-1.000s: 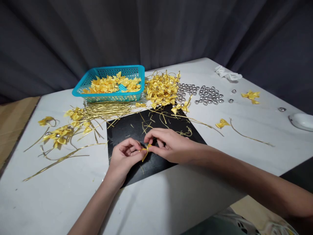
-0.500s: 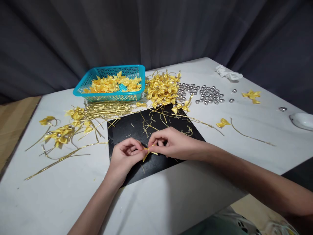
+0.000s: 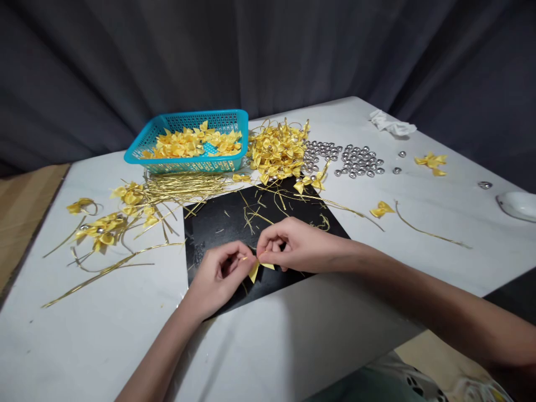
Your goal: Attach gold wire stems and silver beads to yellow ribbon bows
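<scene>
Over the black mat (image 3: pixel 218 223), my left hand (image 3: pixel 224 276) and my right hand (image 3: pixel 293 245) meet with fingertips almost touching. Between them they pinch a small yellow ribbon bow (image 3: pixel 254 272), whose pointed tails hang below the fingers. Its knot and loops are mostly covered by my fingertips. Both hands are closed, thumb against forefinger. Around them on the mat lie short gold cord scraps (image 3: pixel 255 215).
Behind stand a turquoise basket (image 3: pixel 188 165) of yellow bows, a bundle of gold cords (image 3: pixel 184 187) and a heap of finished-looking bows (image 3: pixel 278 151). Silver beads (image 3: pixel 362 162) lie to the right, with crumpled tissue (image 3: pixel 391 124) and a white dish (image 3: pixel 519 205) farther out.
Both hands have shifted slightly to the right and toward me with the bow. My left fingers have curled further over it, and its tails now point more downward.
</scene>
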Demonstrator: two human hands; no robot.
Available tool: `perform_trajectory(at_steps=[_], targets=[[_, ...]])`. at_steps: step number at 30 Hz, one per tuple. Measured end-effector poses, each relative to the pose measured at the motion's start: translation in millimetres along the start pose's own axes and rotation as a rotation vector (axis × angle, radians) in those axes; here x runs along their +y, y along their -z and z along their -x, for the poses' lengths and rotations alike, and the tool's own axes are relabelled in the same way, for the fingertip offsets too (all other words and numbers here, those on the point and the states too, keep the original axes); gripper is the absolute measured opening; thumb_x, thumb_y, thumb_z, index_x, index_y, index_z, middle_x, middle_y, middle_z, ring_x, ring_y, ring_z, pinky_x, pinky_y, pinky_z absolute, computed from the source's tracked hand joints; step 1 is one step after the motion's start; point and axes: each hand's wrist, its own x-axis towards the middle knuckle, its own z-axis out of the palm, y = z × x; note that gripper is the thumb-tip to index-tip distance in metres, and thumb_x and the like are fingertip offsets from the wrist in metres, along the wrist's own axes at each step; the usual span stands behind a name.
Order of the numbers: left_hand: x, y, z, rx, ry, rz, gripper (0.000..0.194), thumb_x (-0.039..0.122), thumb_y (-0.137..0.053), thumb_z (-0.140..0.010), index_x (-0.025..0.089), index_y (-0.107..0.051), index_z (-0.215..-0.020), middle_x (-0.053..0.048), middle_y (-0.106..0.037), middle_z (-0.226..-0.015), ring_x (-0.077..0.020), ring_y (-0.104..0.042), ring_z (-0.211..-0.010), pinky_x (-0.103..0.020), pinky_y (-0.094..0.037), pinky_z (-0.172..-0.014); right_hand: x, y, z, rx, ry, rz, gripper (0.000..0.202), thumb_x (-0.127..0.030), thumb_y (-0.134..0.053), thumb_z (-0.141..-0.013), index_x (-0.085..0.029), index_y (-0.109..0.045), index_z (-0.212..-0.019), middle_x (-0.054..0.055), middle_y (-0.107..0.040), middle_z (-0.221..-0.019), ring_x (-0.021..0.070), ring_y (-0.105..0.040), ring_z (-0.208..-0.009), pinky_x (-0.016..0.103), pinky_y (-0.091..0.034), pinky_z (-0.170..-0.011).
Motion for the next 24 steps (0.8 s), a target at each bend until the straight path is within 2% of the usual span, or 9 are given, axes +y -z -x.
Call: perform_trajectory(at_steps=[4, 11, 14, 17, 24], targets=[[-3.0, -2.8, -0.1, -0.039, -0.007, -0.063, 0.023, 0.037, -0.053, -0.078, 0.018, -0.055, -0.064, 0.003, -0.043, -0.054, -0.0115, -0.035, -0.049, -0.023, -0.026, -0.047, -3.7, -1.3, 1.8, 0.005, -0.032, 0.022, 0.005, -0.011, -0.057, -0.073, -0.010, -0.061, -0.071, -0.004, -0.047, -0.053, 0.0026, -0.038, -0.048, 0.012, -0.028, -0.042], [-2.1, -4.2, -1.5, 0.061, -0.112, -0.190, 0.021, 0.032, -0.055, -0.077, 0.016, -0.063, -0.065, 0.003, -0.044, -0.053, -0.0104, -0.034, -0.047, -0.022, -0.026, -0.044, -5.0, -0.1, 3.0, 0.039, -0.040, 0.087, 0.007, -0.011, -0.056, -0.073, -0.010, -0.062, -0.072, -0.004, -0.047, -0.056, 0.0030, -0.037, -0.050, 0.013, -0.026, -0.043], [-3.1, -6.4, -1.7, 0.078, -0.140, -0.233, 0.019, 0.028, -0.054, -0.077, 0.016, -0.062, -0.064, 0.003, -0.043, -0.053, -0.0098, -0.034, -0.048, -0.021, -0.027, -0.044, -6.9, -0.1, 3.6, 0.047, -0.092, 0.187, 0.009, -0.012, -0.054, -0.072, -0.012, -0.063, -0.073, -0.003, -0.048, -0.057, 0.0039, -0.036, -0.051, 0.015, -0.026, -0.044], [-4.8, -8.5, -0.7, 0.090, -0.189, -0.275, 0.016, 0.023, -0.053, -0.076, 0.016, -0.060, -0.064, 0.004, -0.043, -0.054, -0.0094, -0.036, -0.049, -0.021, -0.028, -0.046, -7.0, 0.0, 3.3, 0.033, -0.064, 0.252, 0.011, -0.015, -0.053, -0.072, -0.013, -0.064, -0.071, -0.003, -0.049, -0.058, 0.0051, -0.038, -0.054, 0.016, -0.028, -0.046], [-8.4, -7.8, -1.0, 0.036, -0.164, -0.198, 0.019, 0.028, -0.050, -0.080, 0.016, -0.059, -0.068, 0.001, -0.051, -0.061, -0.0111, -0.044, -0.054, -0.022, -0.034, -0.049, -4.9, -1.9, 4.5, 0.054, -0.092, 0.168, 0.010, -0.016, -0.054, -0.072, -0.014, -0.063, -0.072, -0.003, -0.048, -0.057, 0.0046, -0.036, -0.052, 0.016, -0.027, -0.044]])
